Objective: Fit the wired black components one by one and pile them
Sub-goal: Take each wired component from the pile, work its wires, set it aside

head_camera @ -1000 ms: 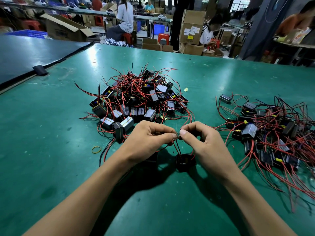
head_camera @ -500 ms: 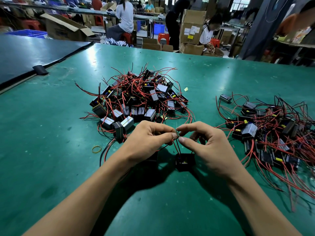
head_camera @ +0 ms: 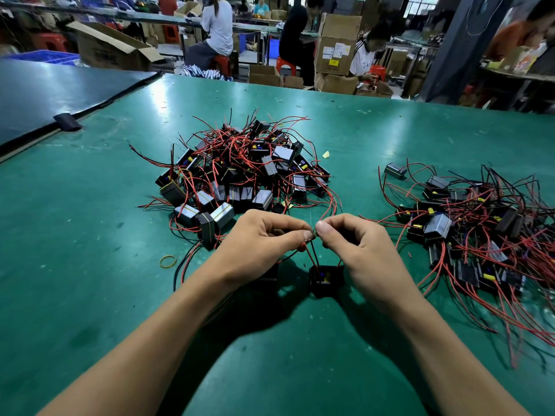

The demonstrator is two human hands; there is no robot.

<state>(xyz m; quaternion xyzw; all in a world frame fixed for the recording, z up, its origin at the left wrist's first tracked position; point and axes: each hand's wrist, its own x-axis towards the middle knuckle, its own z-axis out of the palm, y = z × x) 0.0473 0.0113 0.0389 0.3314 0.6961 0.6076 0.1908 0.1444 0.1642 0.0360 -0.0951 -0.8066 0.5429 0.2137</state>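
A small open black component (head_camera: 326, 280) sits on the green table (head_camera: 90, 280) just below my hands, with a red and a black wire rising out of it. My left hand (head_camera: 258, 244) and my right hand (head_camera: 363, 250) meet fingertip to fingertip above it, each pinching the wire ends between thumb and forefinger. A second black piece under my left hand (head_camera: 270, 273) is mostly hidden. One heap of wired black components (head_camera: 240, 169) lies ahead of my hands. Another heap of wired components (head_camera: 480, 229) spreads to the right.
A yellow rubber band (head_camera: 168, 261) lies on the table left of my left wrist. A dark mat (head_camera: 60, 94) with a black clip (head_camera: 67, 122) covers the far left. Cardboard boxes (head_camera: 338, 43) and seated people (head_camera: 216, 31) are beyond the far edge.
My fingertips stay pinched together on the wires above the component. My right hand's fingers have curled in a little closer; nothing on the table has shifted.
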